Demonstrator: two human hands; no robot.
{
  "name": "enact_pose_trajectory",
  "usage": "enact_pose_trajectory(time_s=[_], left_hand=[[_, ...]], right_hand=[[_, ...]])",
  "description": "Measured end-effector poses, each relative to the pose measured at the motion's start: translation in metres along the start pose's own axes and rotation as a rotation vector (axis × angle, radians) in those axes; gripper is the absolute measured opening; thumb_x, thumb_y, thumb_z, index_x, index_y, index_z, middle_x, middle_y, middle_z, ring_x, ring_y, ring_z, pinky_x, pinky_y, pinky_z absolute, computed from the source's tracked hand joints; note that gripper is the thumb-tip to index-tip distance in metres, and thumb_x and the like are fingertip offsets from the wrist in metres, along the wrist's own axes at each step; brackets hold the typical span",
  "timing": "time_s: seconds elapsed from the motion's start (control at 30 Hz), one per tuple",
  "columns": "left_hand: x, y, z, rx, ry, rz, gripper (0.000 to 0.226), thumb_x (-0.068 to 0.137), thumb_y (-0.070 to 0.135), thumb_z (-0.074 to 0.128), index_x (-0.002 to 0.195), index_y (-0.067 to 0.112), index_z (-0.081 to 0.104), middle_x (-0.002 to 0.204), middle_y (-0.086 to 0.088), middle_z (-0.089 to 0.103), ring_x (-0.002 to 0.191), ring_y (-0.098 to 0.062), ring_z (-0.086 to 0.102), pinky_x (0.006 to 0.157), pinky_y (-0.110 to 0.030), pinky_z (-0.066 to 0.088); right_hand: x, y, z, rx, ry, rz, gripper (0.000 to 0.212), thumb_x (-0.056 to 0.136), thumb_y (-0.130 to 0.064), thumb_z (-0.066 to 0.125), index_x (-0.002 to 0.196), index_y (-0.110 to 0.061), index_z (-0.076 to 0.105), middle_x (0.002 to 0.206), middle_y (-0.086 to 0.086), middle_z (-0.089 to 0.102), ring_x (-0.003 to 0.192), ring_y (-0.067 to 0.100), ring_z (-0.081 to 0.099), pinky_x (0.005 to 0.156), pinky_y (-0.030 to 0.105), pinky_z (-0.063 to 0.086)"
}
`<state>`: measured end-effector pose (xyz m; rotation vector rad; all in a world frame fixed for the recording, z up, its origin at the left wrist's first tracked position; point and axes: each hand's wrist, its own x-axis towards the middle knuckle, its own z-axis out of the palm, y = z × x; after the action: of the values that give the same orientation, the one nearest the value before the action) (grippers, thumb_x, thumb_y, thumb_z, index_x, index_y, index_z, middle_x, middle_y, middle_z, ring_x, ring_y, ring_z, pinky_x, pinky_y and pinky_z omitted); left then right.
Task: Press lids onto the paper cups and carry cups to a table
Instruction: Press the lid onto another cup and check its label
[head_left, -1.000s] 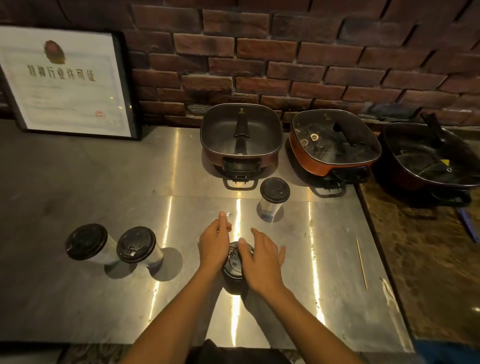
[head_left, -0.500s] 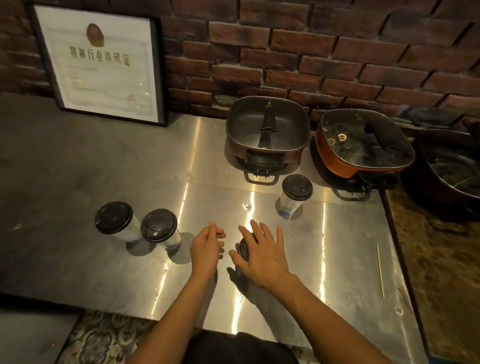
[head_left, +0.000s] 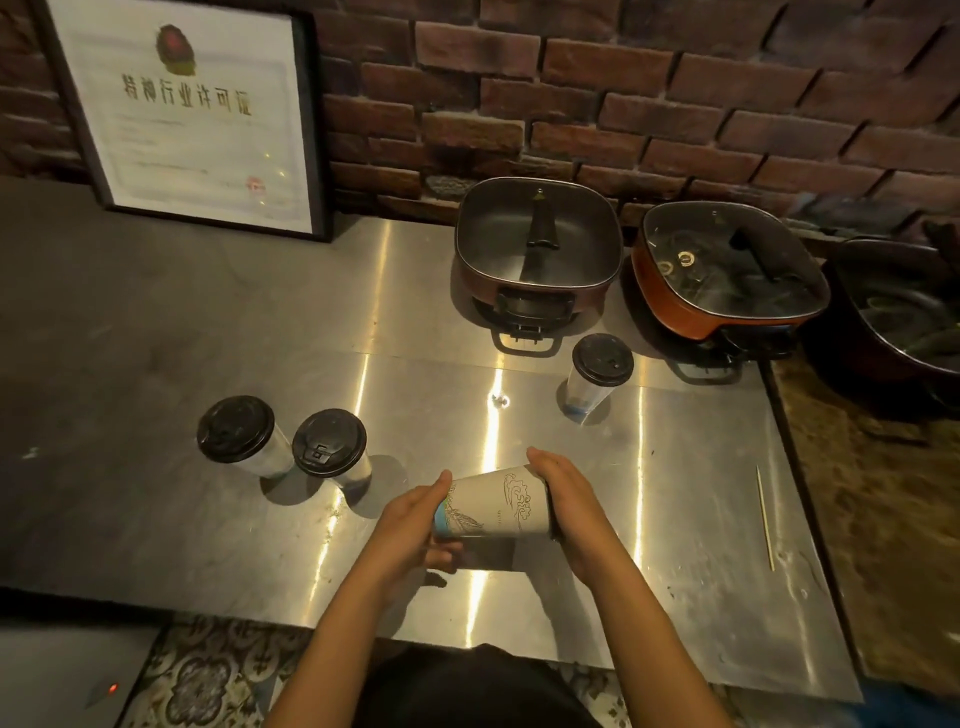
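While both hands are busy, the white paper cup with the wave line drawing and blue band at its base (head_left: 493, 506) is tipped on its side, held above the shiny steel counter (head_left: 208, 519) near the front edge. Its base points left and its lidded end points right. The left hand (head_left: 410, 525) cups the base end, fingers curled under it. The right hand (head_left: 569, 506) lies flat over the lid end, fingers together, so only a sliver of black lid shows under the palm.

Two more white cups with black plastic lids (head_left: 236, 431) (head_left: 330, 444) stand upright side by side at the left, just about touching. A third lidded cup (head_left: 600, 371) stands further back, in front of the square brown electric hotpot (head_left: 537, 249). A thin wooden skewer (head_left: 764, 517) lies off to the right.
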<state>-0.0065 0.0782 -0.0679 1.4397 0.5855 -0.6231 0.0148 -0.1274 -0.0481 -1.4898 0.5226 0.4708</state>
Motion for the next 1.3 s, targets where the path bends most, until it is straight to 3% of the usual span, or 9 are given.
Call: enact_pose_trajectory(time_s=[0.13, 0.27, 0.43, 0.63, 0.77, 0.93, 1.07, 1.2, 1.3], left_hand=[[-0.014, 0.007, -0.023, -0.045, -0.013, 0.073, 0.064, 0.073, 0.064, 0.07, 0.114, 0.015, 0.07, 0.102, -0.015, 0.077, 0.082, -0.03, 0.075, 0.073, -0.037, 0.063], [-0.023, 0.013, -0.039, -0.015, -0.016, 0.141, 0.051, 0.082, 0.052, 0.072, 0.115, 0.013, 0.072, 0.113, -0.016, 0.072, 0.094, -0.031, 0.074, 0.07, -0.031, 0.061], [-0.029, 0.024, -0.067, -0.011, -0.056, 0.237, 0.059, 0.067, 0.039, 0.084, 0.122, 0.022, 0.071, 0.121, -0.004, 0.073, 0.11, -0.024, 0.072, 0.084, -0.034, 0.063], [-0.032, 0.033, -0.086, 0.033, -0.021, 0.207, 0.06, 0.065, 0.05, 0.079, 0.117, 0.02, 0.072, 0.112, -0.006, 0.075, 0.092, -0.022, 0.079, 0.072, -0.031, 0.064], [-0.032, 0.036, -0.1, 0.024, -0.08, 0.295, 0.066, 0.065, 0.041, 0.086, 0.126, 0.024, 0.07, 0.119, 0.0, 0.077, 0.109, -0.019, 0.074, 0.081, -0.031, 0.063], [-0.033, 0.042, -0.105, 0.049, -0.075, 0.281, 0.066, 0.06, 0.056, 0.082, 0.117, 0.024, 0.074, 0.103, -0.001, 0.08, 0.086, -0.024, 0.08, 0.065, -0.028, 0.063], [-0.035, 0.042, -0.112, 0.054, -0.109, 0.339, 0.059, 0.065, 0.043, 0.087, 0.121, 0.031, 0.073, 0.115, 0.003, 0.078, 0.103, -0.019, 0.076, 0.079, -0.035, 0.064], [-0.036, 0.044, -0.109, 0.05, -0.123, 0.273, 0.068, 0.063, 0.055, 0.084, 0.122, 0.025, 0.07, 0.107, -0.004, 0.081, 0.088, -0.028, 0.08, 0.068, -0.029, 0.064], [-0.037, 0.04, -0.111, 0.032, -0.147, 0.295, 0.065, 0.066, 0.043, 0.088, 0.124, 0.024, 0.069, 0.113, -0.004, 0.079, 0.099, -0.026, 0.078, 0.076, -0.032, 0.064]], right_hand=[[-0.009, 0.0, 0.018, 0.106, -0.031, 0.047, 0.034, 0.097, -0.053, 0.058, 0.108, -0.022, 0.064, 0.097, 0.01, 0.073, 0.087, 0.023, 0.075, 0.06, 0.026, 0.054], [-0.015, -0.001, 0.033, 0.146, -0.022, 0.017, 0.039, 0.086, -0.057, 0.064, 0.105, -0.023, 0.066, 0.095, 0.009, 0.071, 0.087, 0.022, 0.072, 0.065, 0.03, 0.054], [-0.021, -0.001, 0.051, 0.182, -0.015, -0.039, 0.026, 0.076, -0.055, 0.067, 0.095, -0.039, 0.074, 0.093, -0.001, 0.072, 0.082, 0.011, 0.072, 0.063, 0.028, 0.057], [-0.029, -0.001, 0.074, 0.212, 0.018, -0.091, 0.038, 0.075, -0.057, 0.068, 0.107, -0.037, 0.071, 0.101, 0.004, 0.072, 0.087, 0.015, 0.073, 0.061, 0.027, 0.056], [-0.033, -0.001, 0.08, 0.213, 0.038, -0.094, 0.051, 0.068, -0.062, 0.07, 0.112, -0.036, 0.071, 0.11, 0.003, 0.069, 0.095, 0.018, 0.068, 0.064, 0.026, 0.057], [-0.036, 0.0, 0.087, 0.209, 0.044, -0.11, 0.043, 0.068, -0.062, 0.071, 0.105, -0.042, 0.072, 0.114, 0.002, 0.069, 0.103, 0.023, 0.067, 0.078, 0.04, 0.059], [-0.037, -0.002, 0.089, 0.195, 0.07, -0.104, 0.038, 0.075, -0.055, 0.07, 0.11, -0.041, 0.071, 0.12, 0.002, 0.068, 0.108, 0.023, 0.065, 0.082, 0.041, 0.057], [-0.04, -0.003, 0.09, 0.2, 0.077, -0.113, 0.047, 0.068, -0.06, 0.071, 0.111, -0.041, 0.071, 0.12, 0.002, 0.069, 0.107, 0.022, 0.067, 0.082, 0.041, 0.058], [-0.041, -0.002, 0.089, 0.21, 0.077, -0.124, 0.046, 0.071, -0.056, 0.072, 0.115, -0.04, 0.07, 0.118, 0.003, 0.07, 0.106, 0.023, 0.068, 0.082, 0.042, 0.057]])
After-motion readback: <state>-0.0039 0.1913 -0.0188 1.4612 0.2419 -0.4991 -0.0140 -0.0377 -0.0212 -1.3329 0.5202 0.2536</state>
